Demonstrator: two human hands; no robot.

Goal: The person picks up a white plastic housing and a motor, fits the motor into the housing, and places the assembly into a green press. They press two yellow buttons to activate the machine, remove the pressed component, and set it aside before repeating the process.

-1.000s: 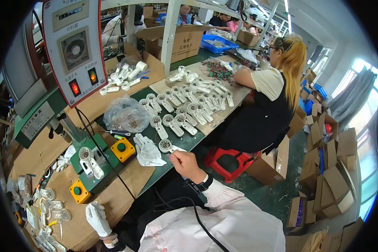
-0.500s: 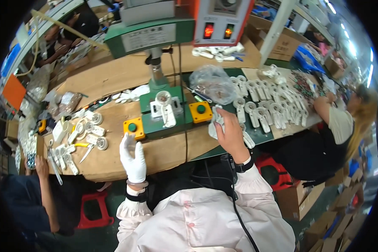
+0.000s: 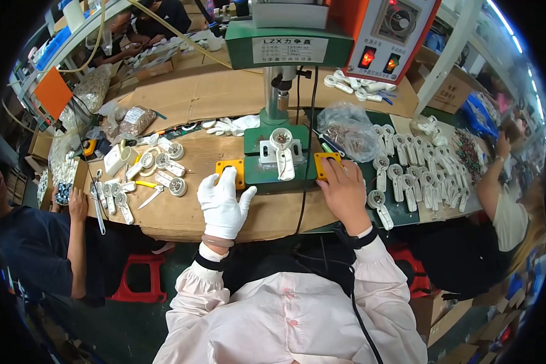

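My left hand [image 3: 225, 203], in a white glove, has its fingers stretched over the left yellow button box [image 3: 238, 183], largely covering its button. My bare right hand [image 3: 346, 191] lies with fingers extended on the right yellow button box [image 3: 319, 162], hiding that button. Neither hand visibly holds anything. Between them, a white round-headed part with a handle [image 3: 284, 165] sits in the metal fixture [image 3: 265, 151] on the base of a green bench press [image 3: 239, 45]. Wires or small metal bits show inside its round head, beneath the press column [image 3: 276, 100].
Rows of similar white parts [image 3: 428, 179] cover the right side, beside a clear plastic bag [image 3: 349, 130]. More parts [image 3: 175, 187], yellow-handled pliers [image 3: 148, 184] and scissors [image 3: 99, 206] lie left. A red-orange control box [image 3: 394, 36] stands above. People sit at both sides.
Both hands have moved forward onto the yellow button boxes. The whitish item by my right hand is no longer visible there. The view has shifted, so the bench appears farther right.
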